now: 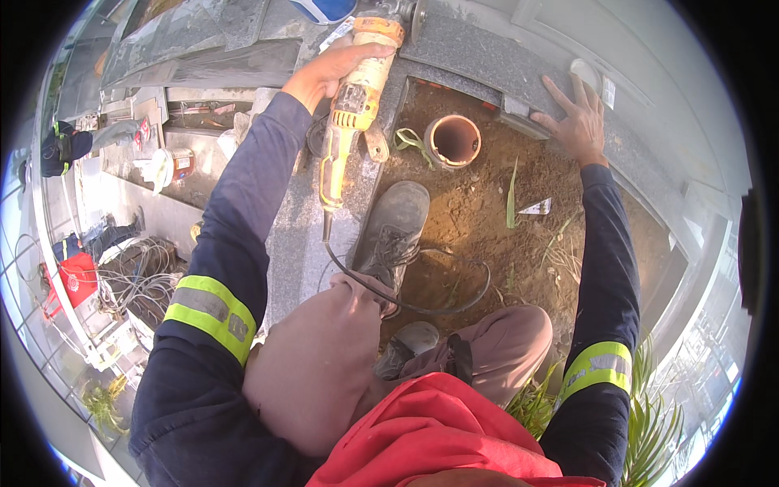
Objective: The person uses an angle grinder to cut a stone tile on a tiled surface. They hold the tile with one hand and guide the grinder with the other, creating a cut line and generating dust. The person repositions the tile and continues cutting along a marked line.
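While the person crouches over a square planting pit edged in grey granite, the left hand (329,69) is wrapped closed around the body of a yellow angle grinder (350,114), which lies along the left granite curb (296,243) with its head pointing to the far edge. The disc end sits at the far corner of the pit, but it is cut off by the bend of the picture there, so whether it touches stone is hard to tell. A black power cord (422,307) trails from the grinder's near end across the soil and past a dusty boot (393,227).

The right hand (578,122) lies flat, fingers spread and gripping nothing, pressing on the far-right granite slab (495,65) just beside a loose-looking small grey stone piece (519,114). Between the hands, a terracotta-coloured pipe (453,140) stands upright in the brown soil (487,219).

The step in hand looks like positioning the grinder at the far corner — bracing rather than cutting. The next move probably calls for a firm hold on the tool, with the cord and boot kept away from the disc.
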The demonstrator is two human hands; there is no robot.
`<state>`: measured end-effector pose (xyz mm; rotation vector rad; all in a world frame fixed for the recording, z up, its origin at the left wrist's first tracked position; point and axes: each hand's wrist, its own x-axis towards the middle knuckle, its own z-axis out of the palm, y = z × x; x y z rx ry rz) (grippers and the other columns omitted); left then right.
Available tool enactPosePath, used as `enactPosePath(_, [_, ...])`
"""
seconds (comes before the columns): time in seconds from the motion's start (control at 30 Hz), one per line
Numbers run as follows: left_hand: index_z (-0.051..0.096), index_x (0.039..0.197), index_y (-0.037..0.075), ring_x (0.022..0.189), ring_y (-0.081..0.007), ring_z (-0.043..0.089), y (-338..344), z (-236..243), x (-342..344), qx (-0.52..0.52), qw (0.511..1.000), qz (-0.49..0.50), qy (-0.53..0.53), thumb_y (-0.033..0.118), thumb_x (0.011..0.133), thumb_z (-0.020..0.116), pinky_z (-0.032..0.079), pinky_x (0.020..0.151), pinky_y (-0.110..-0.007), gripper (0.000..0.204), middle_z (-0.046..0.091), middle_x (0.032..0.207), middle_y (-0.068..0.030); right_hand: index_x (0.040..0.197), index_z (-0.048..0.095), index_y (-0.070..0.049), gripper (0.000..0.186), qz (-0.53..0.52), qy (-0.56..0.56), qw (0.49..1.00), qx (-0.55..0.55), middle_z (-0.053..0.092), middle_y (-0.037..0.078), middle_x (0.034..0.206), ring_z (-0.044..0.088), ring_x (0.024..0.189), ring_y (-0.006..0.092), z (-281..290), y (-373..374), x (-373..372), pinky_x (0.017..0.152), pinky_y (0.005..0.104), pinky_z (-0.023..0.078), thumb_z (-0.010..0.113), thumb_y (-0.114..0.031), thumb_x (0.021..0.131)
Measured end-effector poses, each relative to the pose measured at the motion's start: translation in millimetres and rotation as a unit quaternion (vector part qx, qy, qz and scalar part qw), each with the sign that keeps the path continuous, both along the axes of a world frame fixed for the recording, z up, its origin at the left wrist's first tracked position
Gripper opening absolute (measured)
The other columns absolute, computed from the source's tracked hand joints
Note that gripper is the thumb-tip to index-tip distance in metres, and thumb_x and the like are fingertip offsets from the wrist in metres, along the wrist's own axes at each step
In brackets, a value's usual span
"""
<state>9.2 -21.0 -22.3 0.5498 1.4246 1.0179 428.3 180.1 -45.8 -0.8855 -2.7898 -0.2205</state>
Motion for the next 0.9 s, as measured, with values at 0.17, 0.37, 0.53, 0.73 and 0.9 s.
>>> enactPosePath(0.17, [0.057, 0.135, 0.003, 0.091, -0.0182, 0.073, 3, 4, 2, 0.005, 1.0, -0.016, 0.006, 0.03, 0.084, 0.089, 0.065, 0.075, -0.037, 0.066, 0.071, 0.113, -0.0096, 0.147, 0.06, -0.047, 0.073, -0.004, 0.001, 1.0, -0.008, 0.051, 0.012, 0.155, 0.048, 0.14, 0.0354, 2, -3, 0, 0.117, 0.0529, 0.039, 0.073, -0.072, 0.08])
enactPosePath(0.37, [0.059, 0.134, 0.004, 0.092, -0.0175, 0.073, -3, 6, 4, 0.002, 1.0, -0.012, 0.007, 0.029, 0.085, 0.089, 0.064, 0.078, -0.035, 0.062, 0.071, 0.112, -0.0082, 0.147, 0.06, -0.047, 0.074, -0.004, 0.004, 1.0, -0.001, 0.052, 0.012, 0.154, 0.049, 0.14, 0.0353, -2, 0, 1, 0.117, 0.0527, 0.04, 0.073, -0.073, 0.079])
enactPosePath(0.53, [0.06, 0.133, 0.005, 0.096, -0.0171, 0.073, -9, 11, 5, 0.005, 1.0, -0.019, 0.0, 0.028, 0.085, 0.088, 0.063, 0.08, -0.036, 0.061, 0.072, 0.113, -0.0073, 0.147, 0.06, -0.048, 0.074, -0.01, -0.007, 1.0, 0.0, 0.053, 0.012, 0.153, 0.048, 0.14, 0.0352, -2, 1, 2, 0.117, 0.0523, 0.04, 0.073, -0.073, 0.079])
enactPosePath(0.73, [0.059, 0.133, 0.006, 0.086, -0.0181, 0.074, -17, 13, 11, 0.036, 0.999, -0.009, 0.026, 0.033, 0.089, 0.085, 0.065, 0.074, -0.037, 0.058, 0.072, 0.103, -0.0091, 0.147, 0.06, -0.047, 0.074, -0.009, -0.006, 1.0, -0.001, 0.053, 0.012, 0.153, 0.049, 0.14, 0.0349, -1, 0, 1, 0.117, 0.0521, 0.04, 0.074, -0.072, 0.079])
enactPosePath(0.9, [0.06, 0.131, 0.005, 0.085, -0.0166, 0.073, -17, 12, 10, 0.04, 0.999, -0.013, 0.022, 0.033, 0.09, 0.084, 0.064, 0.072, -0.035, 0.055, 0.071, 0.102, -0.0081, 0.147, 0.06, -0.048, 0.074, -0.012, -0.006, 1.0, -0.005, 0.052, 0.011, 0.154, 0.048, 0.14, 0.035, -1, 0, 0, 0.117, 0.0521, 0.04, 0.074, -0.073, 0.079])
